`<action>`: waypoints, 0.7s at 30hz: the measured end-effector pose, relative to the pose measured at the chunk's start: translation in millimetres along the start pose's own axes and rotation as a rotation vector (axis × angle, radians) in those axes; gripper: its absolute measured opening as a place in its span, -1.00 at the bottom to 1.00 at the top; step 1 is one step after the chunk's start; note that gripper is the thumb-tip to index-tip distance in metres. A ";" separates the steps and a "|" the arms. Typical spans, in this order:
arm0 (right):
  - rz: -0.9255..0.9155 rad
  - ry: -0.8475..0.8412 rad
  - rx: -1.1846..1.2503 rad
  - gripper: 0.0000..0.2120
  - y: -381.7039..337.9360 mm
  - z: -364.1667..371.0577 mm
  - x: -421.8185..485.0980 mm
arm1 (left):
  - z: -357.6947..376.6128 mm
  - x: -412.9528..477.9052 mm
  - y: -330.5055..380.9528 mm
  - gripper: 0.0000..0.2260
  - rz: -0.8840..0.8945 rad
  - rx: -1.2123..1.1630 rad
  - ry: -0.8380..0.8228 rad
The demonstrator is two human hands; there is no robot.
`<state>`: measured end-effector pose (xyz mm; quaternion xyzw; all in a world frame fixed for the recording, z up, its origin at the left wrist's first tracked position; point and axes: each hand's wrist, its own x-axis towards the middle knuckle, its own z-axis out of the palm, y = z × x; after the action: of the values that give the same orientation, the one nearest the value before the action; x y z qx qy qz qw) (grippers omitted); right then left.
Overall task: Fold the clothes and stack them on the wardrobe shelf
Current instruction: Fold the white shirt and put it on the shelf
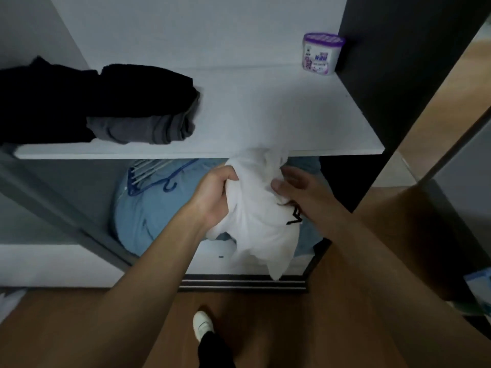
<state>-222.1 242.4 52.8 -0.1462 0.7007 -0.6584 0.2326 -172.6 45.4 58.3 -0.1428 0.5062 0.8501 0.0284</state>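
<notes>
The white shelf [265, 120] runs across the upper frame; folded black clothes [79, 99] and grey clothes [143, 130] lie at left, a purple-lidded tub [322, 53] upper right.

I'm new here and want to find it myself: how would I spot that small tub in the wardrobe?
Look at the white wardrobe shelf. Follow it to its back right corner, beside the dark side panel. The tub stands there alone: small, white, purple-lidded, unlike the black and grey folded clothes at the left.
</notes>
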 end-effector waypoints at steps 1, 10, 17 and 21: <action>-0.022 0.001 0.045 -0.79 2.2 5.5 -3.9 | -3.5 -8.8 -2.1 -0.61 0.007 0.023 0.006; -0.218 0.001 0.144 -0.62 -8.5 38.0 -36.0 | -24.8 -55.5 -11.0 -0.84 0.019 0.278 0.209; -0.242 0.123 -0.039 -0.73 -10.3 80.6 -30.5 | -46.1 -86.0 8.7 -0.53 0.019 0.579 0.126; -0.281 0.087 -0.143 -0.79 -3.2 125.3 -33.5 | -58.4 -90.3 14.0 -0.72 0.037 0.559 0.157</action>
<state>-129.1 152.1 57.3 -0.2301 0.7280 -0.6386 0.0965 -76.4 -3.4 68.7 -0.1854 0.7240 0.6643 0.0122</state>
